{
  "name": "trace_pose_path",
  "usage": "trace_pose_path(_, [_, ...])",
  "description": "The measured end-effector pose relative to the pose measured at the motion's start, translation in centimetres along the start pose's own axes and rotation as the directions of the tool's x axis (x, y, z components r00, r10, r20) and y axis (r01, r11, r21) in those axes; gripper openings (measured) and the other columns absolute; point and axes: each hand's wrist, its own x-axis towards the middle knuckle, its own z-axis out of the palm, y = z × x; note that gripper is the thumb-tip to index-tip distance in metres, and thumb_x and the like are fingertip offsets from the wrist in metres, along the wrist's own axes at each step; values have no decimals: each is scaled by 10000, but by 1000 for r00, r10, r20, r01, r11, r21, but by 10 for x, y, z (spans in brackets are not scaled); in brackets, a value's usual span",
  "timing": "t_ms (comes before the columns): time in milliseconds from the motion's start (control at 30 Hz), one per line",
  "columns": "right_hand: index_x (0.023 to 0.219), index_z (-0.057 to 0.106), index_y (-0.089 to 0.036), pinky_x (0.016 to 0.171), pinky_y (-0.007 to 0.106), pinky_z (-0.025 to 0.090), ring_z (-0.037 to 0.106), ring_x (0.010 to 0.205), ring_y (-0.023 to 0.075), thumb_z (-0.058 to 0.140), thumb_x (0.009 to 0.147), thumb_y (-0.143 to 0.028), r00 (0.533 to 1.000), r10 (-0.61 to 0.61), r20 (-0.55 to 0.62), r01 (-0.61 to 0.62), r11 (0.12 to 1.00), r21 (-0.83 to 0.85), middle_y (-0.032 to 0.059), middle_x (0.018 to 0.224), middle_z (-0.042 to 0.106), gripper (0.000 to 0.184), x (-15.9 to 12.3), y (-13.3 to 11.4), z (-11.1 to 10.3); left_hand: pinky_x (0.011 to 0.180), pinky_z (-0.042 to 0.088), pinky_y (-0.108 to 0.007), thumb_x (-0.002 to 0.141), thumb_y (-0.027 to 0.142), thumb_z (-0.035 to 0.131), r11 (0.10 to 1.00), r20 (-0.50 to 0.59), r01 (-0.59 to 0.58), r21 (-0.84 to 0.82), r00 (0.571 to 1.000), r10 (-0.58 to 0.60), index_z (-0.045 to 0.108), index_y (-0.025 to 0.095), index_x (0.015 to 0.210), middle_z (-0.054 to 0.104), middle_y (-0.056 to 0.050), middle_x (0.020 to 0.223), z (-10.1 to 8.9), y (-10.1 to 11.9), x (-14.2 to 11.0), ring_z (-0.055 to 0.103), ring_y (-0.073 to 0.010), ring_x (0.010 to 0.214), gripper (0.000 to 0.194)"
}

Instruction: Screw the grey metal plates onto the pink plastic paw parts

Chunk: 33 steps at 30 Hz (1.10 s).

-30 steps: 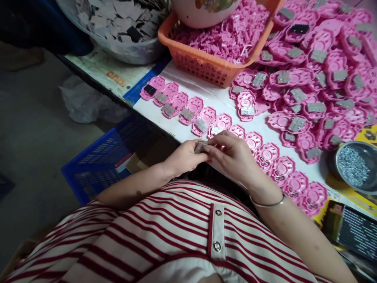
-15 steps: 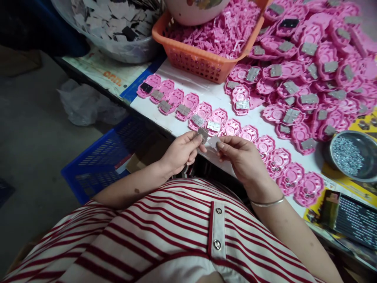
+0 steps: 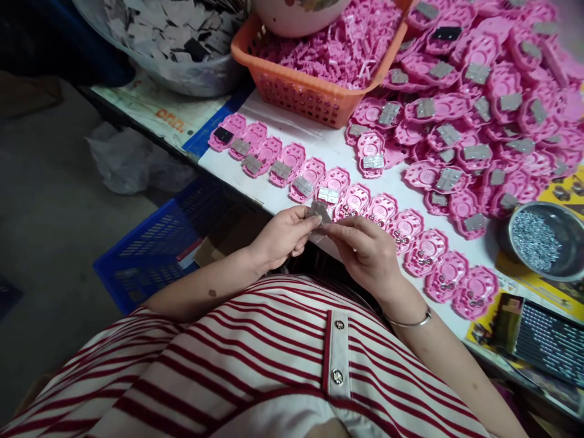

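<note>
Thin grey plates (image 3: 320,210) are pinched between the thumb and fingers of my left hand (image 3: 285,236), just off the table's near edge. The closed fingertips of my right hand (image 3: 370,248) meet the lower right side of these plates and grip a plate there, mostly hidden by the fingers. Beyond both hands runs a slanting row of pink plastic shells. Those on the left carry a flat plate, such as the shell with a silver plate (image 3: 328,195) and the one with a black plate (image 3: 223,135). Shells on the right, like this pink shell (image 3: 426,251), show small round metal parts instead.
An orange basket (image 3: 301,100) of small pink parts stands behind the row. A large bowl (image 3: 191,82) of plates is at back left. Plated pink shells (image 3: 474,121) form a heap at right, near a metal bowl of screws (image 3: 536,240). A blue crate (image 3: 137,249) sits below.
My right hand has moved left, bringing the pale plate in its fingertips against the plates in my left hand. My left hand has stayed nearly in place. The view has shifted slightly.
</note>
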Motion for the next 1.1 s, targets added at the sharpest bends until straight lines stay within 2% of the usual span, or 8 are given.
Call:
trace_pose_path(100, [1248,579,-243,724,271,571,680,823,124,650,875,-338,981,192,-15,-183,955,234,57,1003,704,391,0,-2,13,305,241,-108,927,97,554,992,-100,-127,14,987,128,558,157,823,515,95,519,6,-1,1,328,-11,308,120])
trace_pose_path(200, [1127,563,-235,652,258,562,641,732,114,812,704,-435,880,471,54,-422,726,542,1,882,652,530,-1,-8,26,328,256,-116,903,64,560,976,-102,-209,54,972,213,573,152,867,634,53,602,10,-3,3,386,-11,339,96])
trace_pose_path(400, [1056,619,-232,632,261,536,587,646,87,762,746,-397,818,574,38,-457,608,649,-31,791,613,379,5,-7,17,321,257,-133,904,186,618,969,-55,-237,67,969,241,597,171,861,573,79,551,6,-9,3,340,-22,325,50])
trace_pose_path(567, [821,680,-166,609,245,456,554,622,84,789,690,-276,784,616,-79,-526,726,443,-5,719,657,202,25,11,-28,309,270,-127,909,219,605,975,-72,-210,78,974,215,607,144,784,686,10,741,1,-8,1,362,-6,356,146])
trace_pose_path(700, [815,756,-153,640,280,430,538,621,106,726,748,-269,782,623,3,-623,782,-1,34,732,713,138,41,19,-43,315,266,-124,915,260,611,981,-8,-162,106,986,164,640,142,753,560,51,542,-1,-10,-1,337,-20,345,203])
trace_pose_path(800, [799,780,-163,646,287,415,521,589,110,721,748,-257,767,636,79,-628,771,-109,19,660,699,122,47,23,-40,318,258,-128,920,286,611,985,54,-113,128,993,107,647,142,733,479,66,470,-2,-11,-2,318,-26,333,238])
trace_pose_path(967, [874,773,-159,600,274,371,487,581,95,729,771,-338,774,633,-1,-632,773,-57,25,699,693,212,46,13,-40,322,250,-135,908,306,632,989,79,-59,133,996,49,623,151,738,580,33,583,-2,-11,-1,315,-17,345,230])
trace_pose_path(1100, [875,749,-173,577,251,378,472,570,73,697,808,-475,818,523,239,-574,767,287,-3,675,657,314,36,-1,-38,332,252,-138,916,314,617,981,182,-37,191,983,1,626,147,708,456,63,444,0,-10,-3,309,-29,324,267])
